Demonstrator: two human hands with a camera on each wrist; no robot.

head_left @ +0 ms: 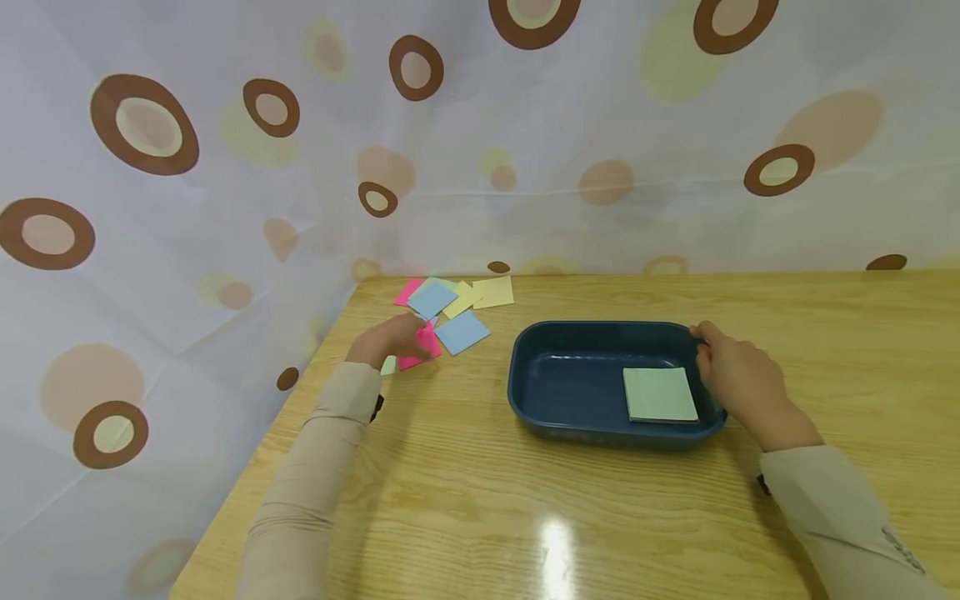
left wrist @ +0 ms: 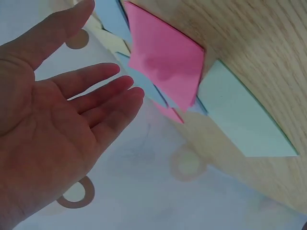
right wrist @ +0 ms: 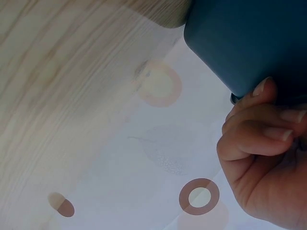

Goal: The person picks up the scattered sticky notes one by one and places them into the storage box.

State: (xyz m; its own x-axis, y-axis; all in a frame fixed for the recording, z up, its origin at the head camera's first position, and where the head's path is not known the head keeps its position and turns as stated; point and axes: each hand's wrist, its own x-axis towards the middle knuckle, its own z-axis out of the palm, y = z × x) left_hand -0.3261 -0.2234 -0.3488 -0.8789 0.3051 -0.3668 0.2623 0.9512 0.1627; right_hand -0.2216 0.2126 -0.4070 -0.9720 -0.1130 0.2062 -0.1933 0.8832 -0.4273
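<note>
My left hand [head_left: 386,340] hovers over a spread of coloured sticky notes at the far left of the table. In the left wrist view its fingers are extended, with nothing between them, beside a pink sticky note pad [left wrist: 168,55] and a pale green pad [left wrist: 244,112]. A blue pad [head_left: 462,332] lies just right of that hand. My right hand [head_left: 742,379] grips the right end of a dark blue rectangular tray [head_left: 573,392], fingers curled at its rim. Inside the tray, toward the right, lies a pale green stack of sticky notes [head_left: 660,395].
Behind the left hand are more notes, including a cream one [head_left: 493,292] and another blue one [head_left: 432,297]. A patterned curtain [head_left: 465,167] hangs along the back and left edges of the wooden table [head_left: 465,483].
</note>
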